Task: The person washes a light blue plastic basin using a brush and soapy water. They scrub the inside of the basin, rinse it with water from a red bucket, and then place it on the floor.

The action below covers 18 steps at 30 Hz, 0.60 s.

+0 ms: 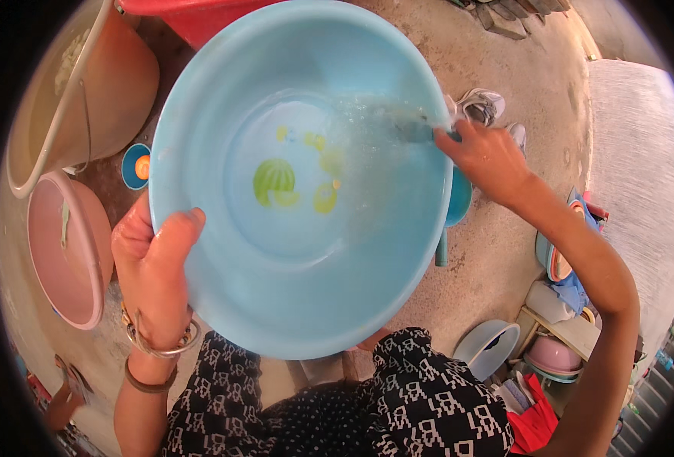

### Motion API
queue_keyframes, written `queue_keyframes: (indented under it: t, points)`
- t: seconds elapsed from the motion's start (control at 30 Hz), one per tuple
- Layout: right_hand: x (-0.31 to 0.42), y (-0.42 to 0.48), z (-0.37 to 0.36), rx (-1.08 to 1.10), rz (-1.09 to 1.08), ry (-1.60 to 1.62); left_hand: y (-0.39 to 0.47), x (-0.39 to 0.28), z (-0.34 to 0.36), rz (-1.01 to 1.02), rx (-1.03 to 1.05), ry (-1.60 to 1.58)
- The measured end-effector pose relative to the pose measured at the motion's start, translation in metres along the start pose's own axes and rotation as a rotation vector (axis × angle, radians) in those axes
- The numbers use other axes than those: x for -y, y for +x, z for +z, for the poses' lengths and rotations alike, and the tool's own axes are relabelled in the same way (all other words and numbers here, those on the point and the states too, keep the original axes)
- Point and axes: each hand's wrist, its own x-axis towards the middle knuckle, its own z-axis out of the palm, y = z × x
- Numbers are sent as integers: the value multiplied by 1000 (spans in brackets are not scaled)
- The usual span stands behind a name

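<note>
A large light-blue plastic basin (308, 297) with printed watermelon and yellow fruit on its bottom is held up before me, above my lap. My left hand (157, 251) grips its left rim, thumb inside and fingers underneath. Blurred, splashing water (382, 131) covers the right part of the inside. At the upper right rim is my right hand (482, 157), its fingers curled. A dark teal patch (417, 134) lies by its fingertips inside the basin; blur hides whether the hand grips this or the rim. Partly behind the basin is a teal ladle (458, 200), handle downward.
At left stand a big orange-tan tub (123, 85) holding water, a pink basin (65, 257) and a small blue cup (137, 165). A red tub (185, 17) is beyond. Shoes (481, 105) rest on the concrete floor at right. Lower right are a pale basin (488, 348) and a shelf (565, 328).
</note>
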Motion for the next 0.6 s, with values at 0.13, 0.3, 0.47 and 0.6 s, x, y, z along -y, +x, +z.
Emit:
queue_keyframes:
  t: [0.13,0.3,0.47,0.6]
  points:
    - [7,-12,4,-28,48,-13,4,4,4,27,26,-63]
    - [64,-57,7,390,91,182,8,9,-2,-14,9,-152]
    - [111,-54,-18,553,86,1037,3,9,-5,8,-27,-112]
    - [140,-23,-62,668,109,1601,6,15,-5,12,-25,-153]
